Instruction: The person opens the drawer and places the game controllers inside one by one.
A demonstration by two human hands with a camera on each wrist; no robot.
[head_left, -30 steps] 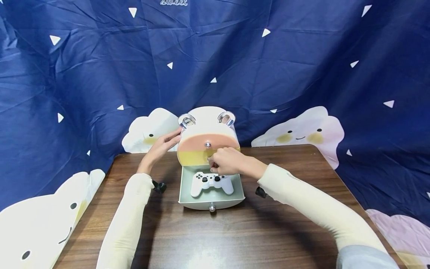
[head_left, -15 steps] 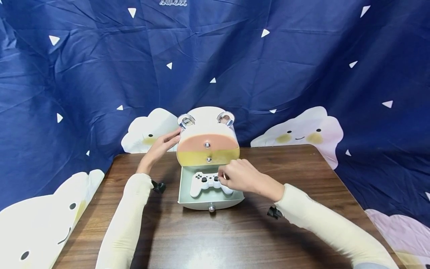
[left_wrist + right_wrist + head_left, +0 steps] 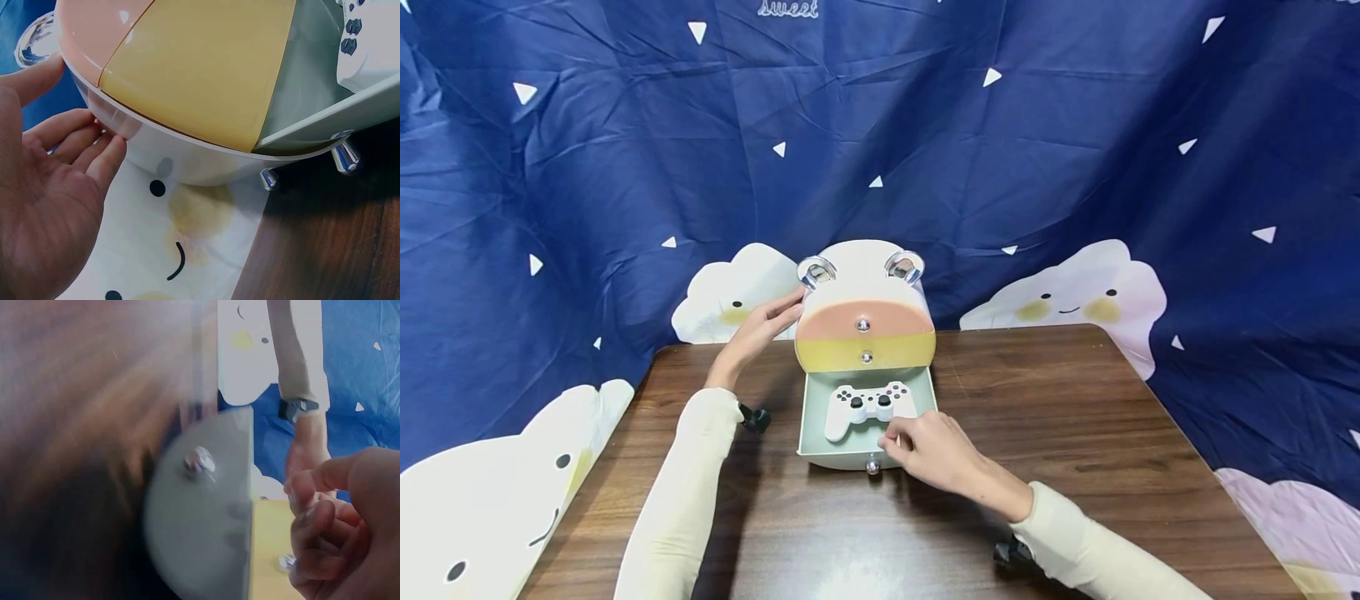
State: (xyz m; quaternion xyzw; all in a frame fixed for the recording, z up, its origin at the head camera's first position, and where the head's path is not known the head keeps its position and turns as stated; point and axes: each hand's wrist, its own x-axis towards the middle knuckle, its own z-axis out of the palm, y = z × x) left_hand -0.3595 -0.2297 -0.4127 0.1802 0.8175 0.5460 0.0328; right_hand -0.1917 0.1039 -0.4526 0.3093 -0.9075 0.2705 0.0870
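A small white cabinet (image 3: 865,260) with a peach top drawer (image 3: 895,317) and a yellow middle drawer (image 3: 827,354) stands at the table's back. Its pale green bottom drawer (image 3: 831,459) is pulled out. Inside lies a white game controller (image 3: 842,414), its right grip partly behind my right hand. My left hand (image 3: 754,337) touches the cabinet's side, fingertips (image 3: 117,145) against the white shell. My right hand (image 3: 942,454) hovers at the green drawer's front right corner, fingers loosely curled and holding nothing. Just left of its fingertips is the drawer's silver knob (image 3: 872,465).
Two shiny ring-shaped pieces (image 3: 816,271) stick up from the cabinet's top. The cabinet stands on a brown wooden table (image 3: 1037,392). Behind it hangs a dark blue cloth (image 3: 1075,150) with white triangles and smiling clouds.
My right hand has left the yellow drawer's knob and come down toward me, passing over the controller to the green drawer's front. My left hand stays against the cabinet.
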